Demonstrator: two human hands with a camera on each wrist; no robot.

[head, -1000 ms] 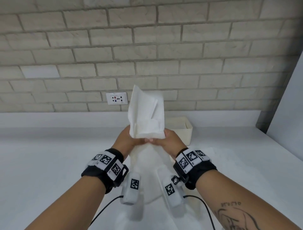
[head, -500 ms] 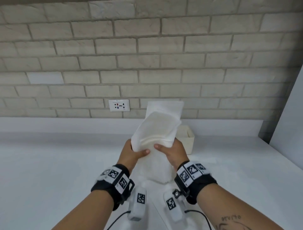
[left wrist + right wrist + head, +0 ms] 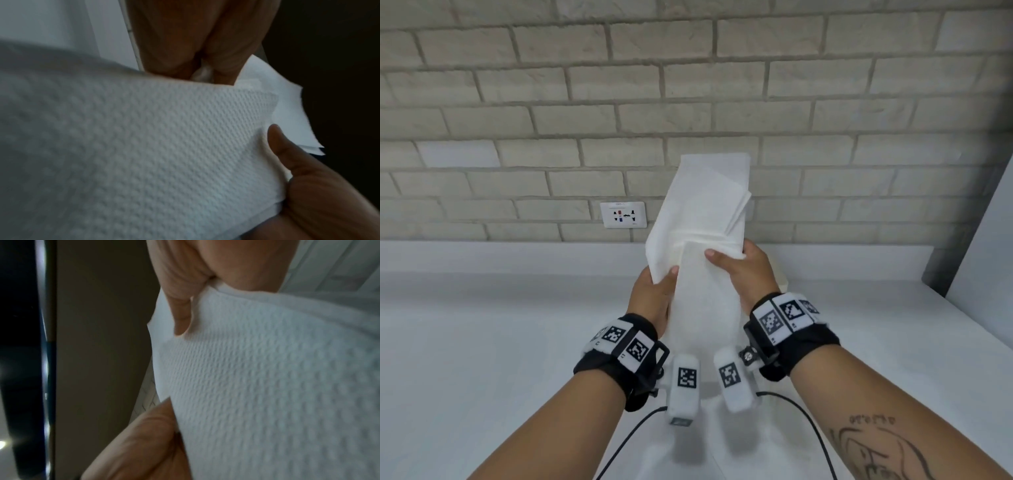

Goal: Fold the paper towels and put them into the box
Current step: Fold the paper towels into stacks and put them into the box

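- Your left hand [image 3: 654, 301] pinches the towels [image 3: 702, 240] at their left edge and your right hand [image 3: 748, 270] pinches the right edge; the stack is held up in the air above the bench [image 3: 482, 342], half folded.
- The upper layers fan apart at the top right corner; loosen either thumb and, I judge, the sheets slide out of line and the fold goes crooked.
- The lower part hangs free between your wrists; it may catch on the wrist cameras.
- The box [image 3: 782, 277] sits behind your right hand, mostly hidden; a wide or lopsided fold may snag its rim.
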